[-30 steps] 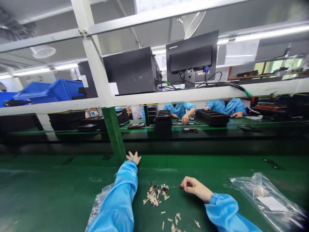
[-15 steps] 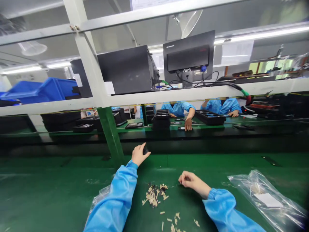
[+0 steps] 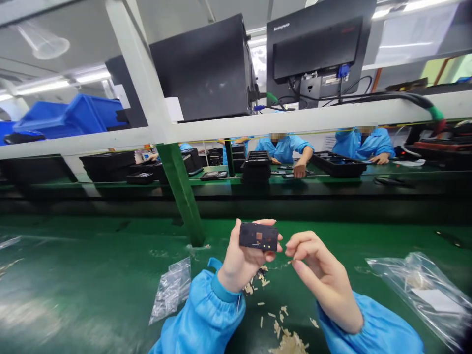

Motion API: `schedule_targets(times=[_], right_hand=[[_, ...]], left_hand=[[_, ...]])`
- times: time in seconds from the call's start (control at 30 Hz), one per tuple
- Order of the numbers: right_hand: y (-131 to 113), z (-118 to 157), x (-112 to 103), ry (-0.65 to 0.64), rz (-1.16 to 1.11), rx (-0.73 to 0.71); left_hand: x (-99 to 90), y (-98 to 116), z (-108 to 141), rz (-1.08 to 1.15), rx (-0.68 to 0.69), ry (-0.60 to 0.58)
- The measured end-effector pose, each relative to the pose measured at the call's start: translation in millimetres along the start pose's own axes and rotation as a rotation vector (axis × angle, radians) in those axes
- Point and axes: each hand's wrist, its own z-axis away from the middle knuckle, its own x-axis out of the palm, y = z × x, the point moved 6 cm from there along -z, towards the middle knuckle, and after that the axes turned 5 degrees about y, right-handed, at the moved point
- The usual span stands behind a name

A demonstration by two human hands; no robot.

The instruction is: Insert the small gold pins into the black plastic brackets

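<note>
Head view: a black rectangular part (image 3: 258, 236) is being gripped in the left hand (image 3: 239, 263), its broad face being turned toward the camera, above the green table (image 3: 110, 275). The right hand (image 3: 324, 280) is being held just beside the part's right end, apart from it, with fingers curled toward the thumb; whether anything is being pinched there cannot be told. A scattered pile of small pale pieces (image 3: 258, 282) is being partly hidden by the left hand, and a denser clump (image 3: 291, 344) is being shown at the near edge. To the left a clear plastic bag (image 3: 171, 290) is being supported by the table; to the right, another bag (image 3: 424, 280) with a white label (image 3: 438, 300). On the far bench, a small dark item is being touched by a co-worker's hand (image 3: 300, 169), between a stack of black trays (image 3: 257, 167) and a long black tray (image 3: 339, 164).
</note>
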Motion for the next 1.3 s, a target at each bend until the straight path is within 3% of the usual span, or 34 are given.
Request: schedule_targets(times=[0.1,0.23,0.47,0.67,0.83,1.3], right_hand=[[3,1,-4,0.037,0.063,0.012],[9,1,-4,0.060,0.109,0.031],[7,0,-5,0.085,0.135,0.036],[9,-2,-10,0.102,0.233,0.016],[8,-1,-12,0.128,0.337,-0.026],[-8,1,-2,0.101,0.514,-0.110]], left_hand=[[-1.6,-7,-4,0.064,-0.073,0.005],[-3.0,-2,-3,0.072,0.013,-0.055],[-4.3,-1,0,-0.006,0.035,-0.084],[-0.9,-13,-2,0.013,-0.133,-0.100],[-3.9,-20,-5,-0.043,-0.194,-0.100],[-3.0,-12,6,-0.218,-0.080,-0.014]])
